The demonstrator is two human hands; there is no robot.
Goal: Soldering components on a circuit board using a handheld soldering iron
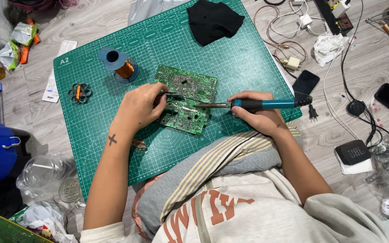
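Green board lies on the mat; left hand pinches tweezers over it, right hand wraps the iron. Best to rest both wrists and keep the tip flat on one joint

circuit board on cutting mat, wire spool behind-left

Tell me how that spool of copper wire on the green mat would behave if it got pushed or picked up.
The copper wire spool stands on one wide flange on the cutting mat, so a push would probably slide it rather than tip it. Knocked onto its side, it could roll on the round flanges. The dense copper winding suggests it is fairly heavy for its size.
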